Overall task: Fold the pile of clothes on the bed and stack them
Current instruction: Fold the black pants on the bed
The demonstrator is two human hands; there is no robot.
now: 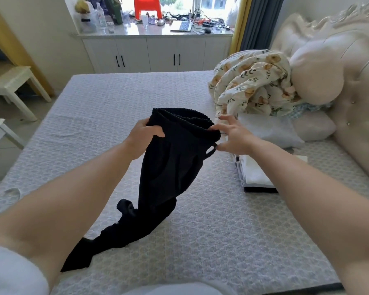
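Observation:
A pair of black trousers (170,167) hangs above the grey quilted bed (222,231), its legs trailing down onto the mattress toward me. My left hand (144,139) grips the left side of the ribbed waistband. My right hand (232,135) pinches the waistband's right edge with thumb and forefinger, its other fingers spread. A stack of folded clothes (254,173), mostly white with a dark piece at the bottom, lies on the bed just below my right forearm.
A crumpled floral duvet (251,81) and pillows (313,126) fill the bed's far right by the padded headboard (354,116). White stools (15,86) stand left of the bed. A cluttered counter over white cabinets (158,54) runs under the window.

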